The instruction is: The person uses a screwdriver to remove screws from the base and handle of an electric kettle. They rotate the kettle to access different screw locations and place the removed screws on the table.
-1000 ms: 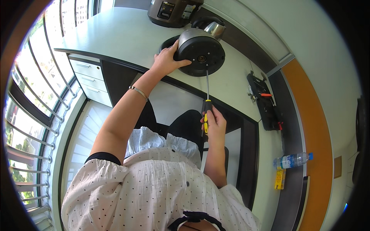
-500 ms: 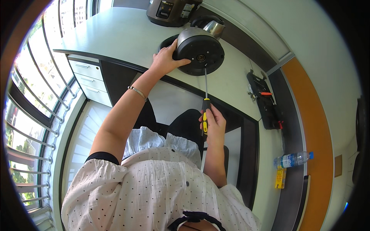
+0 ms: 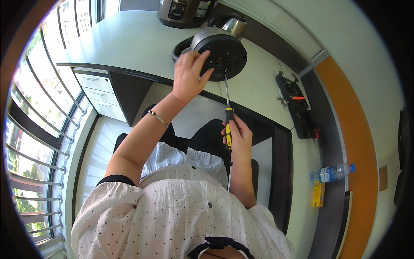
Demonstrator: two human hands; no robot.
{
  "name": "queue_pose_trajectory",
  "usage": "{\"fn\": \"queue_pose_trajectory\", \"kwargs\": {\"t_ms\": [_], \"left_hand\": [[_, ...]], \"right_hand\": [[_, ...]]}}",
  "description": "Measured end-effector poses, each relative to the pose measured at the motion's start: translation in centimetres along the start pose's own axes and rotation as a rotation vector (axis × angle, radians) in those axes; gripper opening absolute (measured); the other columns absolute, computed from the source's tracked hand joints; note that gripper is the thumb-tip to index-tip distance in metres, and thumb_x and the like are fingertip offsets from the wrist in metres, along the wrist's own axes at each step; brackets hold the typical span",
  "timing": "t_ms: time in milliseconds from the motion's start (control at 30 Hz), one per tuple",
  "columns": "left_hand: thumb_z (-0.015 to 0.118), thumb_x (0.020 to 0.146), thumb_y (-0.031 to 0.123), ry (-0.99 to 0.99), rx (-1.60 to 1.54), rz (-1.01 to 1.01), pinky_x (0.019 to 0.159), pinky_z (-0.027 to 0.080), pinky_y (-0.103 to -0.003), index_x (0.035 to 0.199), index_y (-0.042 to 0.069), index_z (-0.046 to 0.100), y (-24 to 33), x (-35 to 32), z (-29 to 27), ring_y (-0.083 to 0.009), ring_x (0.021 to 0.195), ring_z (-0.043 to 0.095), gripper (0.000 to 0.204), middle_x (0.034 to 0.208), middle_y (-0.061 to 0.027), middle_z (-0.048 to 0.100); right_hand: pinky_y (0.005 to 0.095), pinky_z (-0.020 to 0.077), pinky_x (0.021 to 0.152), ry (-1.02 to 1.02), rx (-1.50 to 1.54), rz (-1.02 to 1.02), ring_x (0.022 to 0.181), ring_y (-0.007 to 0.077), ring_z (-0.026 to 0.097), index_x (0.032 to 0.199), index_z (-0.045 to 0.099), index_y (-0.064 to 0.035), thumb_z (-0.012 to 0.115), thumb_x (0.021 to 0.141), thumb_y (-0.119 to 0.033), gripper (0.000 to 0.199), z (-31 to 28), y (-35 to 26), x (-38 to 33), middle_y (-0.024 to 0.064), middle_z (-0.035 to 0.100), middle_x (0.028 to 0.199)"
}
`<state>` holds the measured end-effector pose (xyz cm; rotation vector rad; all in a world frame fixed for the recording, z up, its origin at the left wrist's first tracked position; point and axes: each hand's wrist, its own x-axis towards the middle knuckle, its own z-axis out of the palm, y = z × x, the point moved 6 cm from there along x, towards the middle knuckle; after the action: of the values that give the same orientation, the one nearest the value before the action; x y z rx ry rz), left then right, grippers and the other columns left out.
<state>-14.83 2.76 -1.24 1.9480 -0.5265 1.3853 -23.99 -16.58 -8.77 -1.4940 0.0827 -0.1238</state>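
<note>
An electric kettle (image 3: 222, 49) lies tipped on the white desk (image 3: 129, 43), its round black base facing me and its steel body behind. My left hand (image 3: 189, 73) rests flat on the left part of that base, fingers spread. My right hand (image 3: 236, 136) grips the black and yellow handle of a long screwdriver (image 3: 227, 103). Its thin shaft points up and its tip touches the lower edge of the kettle's base.
A dark appliance (image 3: 183, 11) stands at the desk's far edge. To the right lie a black tool tray (image 3: 297, 108) with an orange tool, a plastic water bottle (image 3: 330, 172) and a small yellow object (image 3: 318, 195). Drawers (image 3: 97, 93) sit under the desk at left.
My left hand has slid from the kettle's left rim onto its base. The screwdriver tip stays at the base's lower edge.
</note>
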Motion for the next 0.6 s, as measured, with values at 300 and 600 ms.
{"fn": "queue_pose_trajectory", "kwargs": {"t_ms": [300, 600], "left_hand": [[0.068, 0.079, 0.026, -0.343, -0.31, -0.484, 0.065, 0.047, -0.032, 0.113, 0.002, 0.061, 1.5, -2.0, 4.9, -0.0225, 0.074, 0.059, 0.042, 0.084, -0.01, 0.056], [0.066, 0.081, 0.016, -0.367, -0.636, -0.789, 0.052, 0.043, -0.026, 0.087, -0.001, 0.069, 0.5, -2.9, 8.7, -0.0141, 0.052, 0.054, 0.018, 0.061, -0.0065, 0.061]], "right_hand": [[0.02, 0.0416, 0.046, -0.008, -0.018, -0.044, 0.064, 0.0085, 0.055, 0.127, 0.051, -0.001, 0.053, 0.092, -0.012, 0.037, -0.8, 0.2, -1.6, 0.0049, 0.06, 0.088], [0.0205, 0.0425, 0.047, 0.003, -0.044, -0.065, 0.067, 0.0106, 0.057, 0.126, 0.051, 0.0004, 0.055, 0.091, -0.011, 0.037, -1.9, 0.8, -3.0, 0.0085, 0.062, 0.092]]}}
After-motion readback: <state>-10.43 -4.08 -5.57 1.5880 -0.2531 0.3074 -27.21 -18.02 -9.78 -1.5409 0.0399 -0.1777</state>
